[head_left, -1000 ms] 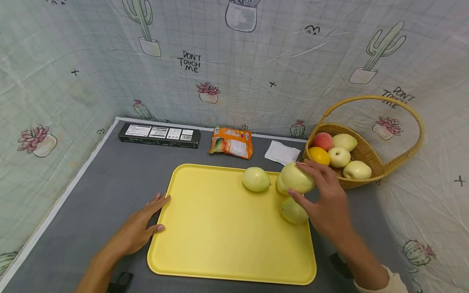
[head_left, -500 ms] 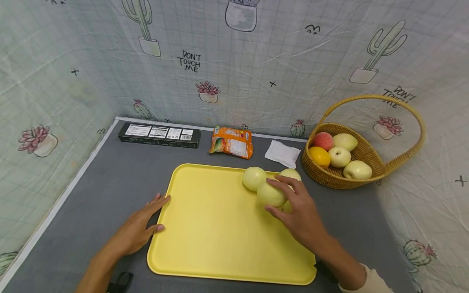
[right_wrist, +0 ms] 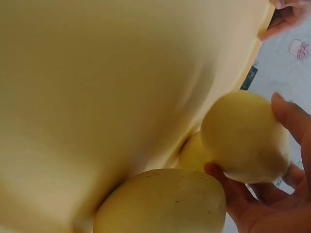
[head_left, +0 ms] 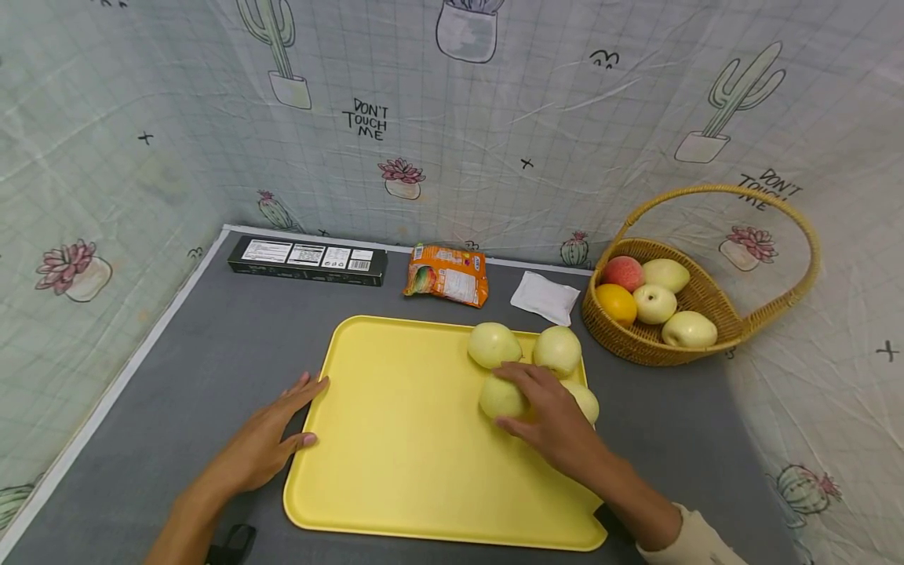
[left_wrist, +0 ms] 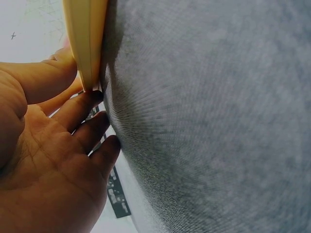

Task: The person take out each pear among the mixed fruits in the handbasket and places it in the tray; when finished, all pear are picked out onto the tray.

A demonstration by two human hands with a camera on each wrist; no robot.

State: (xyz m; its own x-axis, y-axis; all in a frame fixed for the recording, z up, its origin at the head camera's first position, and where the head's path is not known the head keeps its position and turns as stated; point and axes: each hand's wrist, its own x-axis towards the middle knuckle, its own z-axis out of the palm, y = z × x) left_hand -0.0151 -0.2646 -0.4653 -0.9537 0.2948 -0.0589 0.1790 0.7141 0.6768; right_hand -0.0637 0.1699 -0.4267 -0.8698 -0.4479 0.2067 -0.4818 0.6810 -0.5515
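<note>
My right hand holds a pale green pear between thumb and fingers, low over the right part of the yellow tray. In the right wrist view, this pear sits between the thumb and fingers, beside a speckled pear. Three more pears are on the tray: one at the back edge, one in the back right corner, and one partly hidden behind my right hand. My left hand rests with extended fingers against the tray's left rim.
A wicker basket with a tall handle stands at the back right, holding a peach, an orange fruit and several pale fruits. Behind the tray lie a black box, an orange snack packet and a white packet. Printed cloth walls surround the table.
My right hand has carried the pear left and toward me, from above the back right corner to beside the other pears. My left hand has stayed at the rim.
</note>
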